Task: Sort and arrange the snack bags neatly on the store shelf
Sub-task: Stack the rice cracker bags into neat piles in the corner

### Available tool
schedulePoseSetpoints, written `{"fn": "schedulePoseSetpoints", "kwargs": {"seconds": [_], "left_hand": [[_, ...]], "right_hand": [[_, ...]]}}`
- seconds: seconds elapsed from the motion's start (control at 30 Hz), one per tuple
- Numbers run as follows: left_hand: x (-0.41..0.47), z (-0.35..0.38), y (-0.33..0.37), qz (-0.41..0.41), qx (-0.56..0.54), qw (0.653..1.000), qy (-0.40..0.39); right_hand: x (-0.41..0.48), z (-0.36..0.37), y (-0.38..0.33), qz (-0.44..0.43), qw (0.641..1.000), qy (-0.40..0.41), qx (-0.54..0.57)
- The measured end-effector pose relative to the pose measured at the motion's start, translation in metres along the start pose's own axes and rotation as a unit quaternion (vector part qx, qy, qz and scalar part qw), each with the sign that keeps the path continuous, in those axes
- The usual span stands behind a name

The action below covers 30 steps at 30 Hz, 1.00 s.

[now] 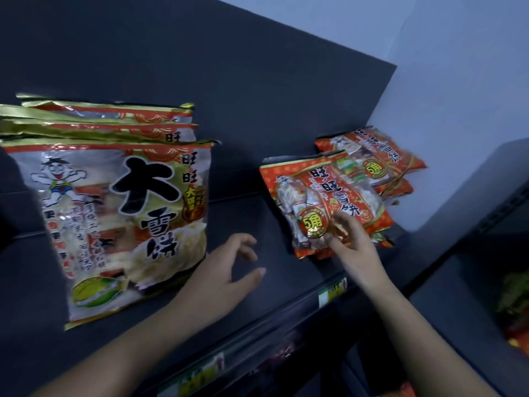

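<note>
Right of big white bag (120,224), left hand (226,270) loose, empty; farther right, right hand (355,247) touches front red bag (323,193), grasp unclear.

- On the large white-and-gold bag (123,224): big black "大雪饼", with smaller "旺旺" above it; the fine columns of print are too blurred to read.
- On the front red bag (323,196): "旺旺雪饼"; its gold round sticker (313,224) reads "5角".
- On the rear red bag (398,156): "旺旺雪饼", blurred, and a second gold sticker (373,168) reading "5角".
- The price tags (332,292) on the shelf edge: unreadable.
</note>
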<state>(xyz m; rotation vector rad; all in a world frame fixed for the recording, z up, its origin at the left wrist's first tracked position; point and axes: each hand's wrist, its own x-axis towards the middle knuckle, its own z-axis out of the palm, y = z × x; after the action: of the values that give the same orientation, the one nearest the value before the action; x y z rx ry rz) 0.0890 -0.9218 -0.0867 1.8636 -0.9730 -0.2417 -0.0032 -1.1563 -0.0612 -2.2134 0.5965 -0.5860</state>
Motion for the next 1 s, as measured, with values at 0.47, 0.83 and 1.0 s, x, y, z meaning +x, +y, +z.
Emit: {"fn": "schedulePoseSetpoints", "kwargs": {"seconds": [0.47, 0.83, 1.0], "left_hand": [[0.139, 0.089, 0.011, -0.334, -0.266, 0.903, -0.036], [0.183, 0.119, 0.003, -0.351, -0.518, 0.780, -0.024], [0.182, 0.116, -0.005, -0.334, -0.548, 0.767, -0.029]], "right_hand": [[0.106, -0.100, 0.081, 0.136, 0.990, -0.007, -0.026], [0.156, -0.098, 0.123, 0.274, 0.924, -0.198, 0.181], [0.154, -0.096, 0.123, 0.257, 0.930, -0.201, 0.169]]}}
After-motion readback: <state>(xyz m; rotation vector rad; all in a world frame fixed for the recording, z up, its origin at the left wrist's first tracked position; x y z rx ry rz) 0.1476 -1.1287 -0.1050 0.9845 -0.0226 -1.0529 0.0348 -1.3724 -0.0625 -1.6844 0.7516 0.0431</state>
